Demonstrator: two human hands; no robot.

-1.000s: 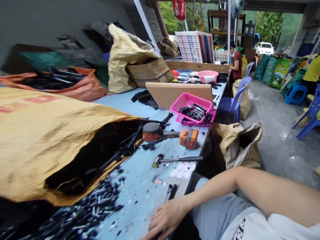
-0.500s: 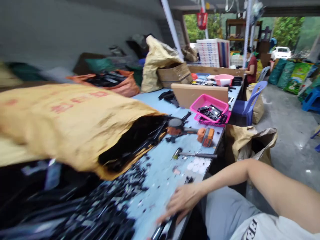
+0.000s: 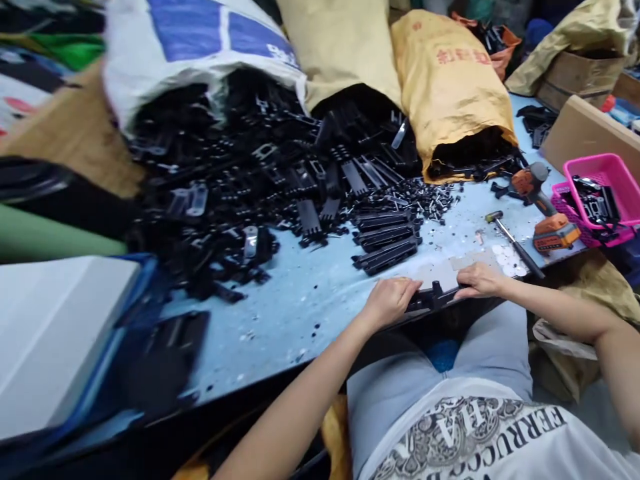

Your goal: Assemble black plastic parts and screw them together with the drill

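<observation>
Both of my hands are at the front edge of the blue table, gripping a long black plastic part (image 3: 434,297). My left hand (image 3: 393,300) is closed over its left end, and my right hand (image 3: 480,280) is closed on its right end. A small upright peg stands up from the part between the hands. Beyond them lie several similar long black plastic parts (image 3: 387,240) side by side. A hammer (image 3: 517,248) and an orange cordless power tool (image 3: 543,200) rest to the right of my right hand.
A large pile of black plastic pieces (image 3: 280,180) spills from a white sack (image 3: 200,47), a tan sack (image 3: 345,47) and a yellow sack (image 3: 450,87). Pink baskets (image 3: 605,163) stand at right. At left are a white box (image 3: 65,333) and a black flat object (image 3: 165,360).
The view has swung left and down, so both hands and the whole pile now show. My right hand stays at the table edge on a black part; my left hand was out of sight before.
</observation>
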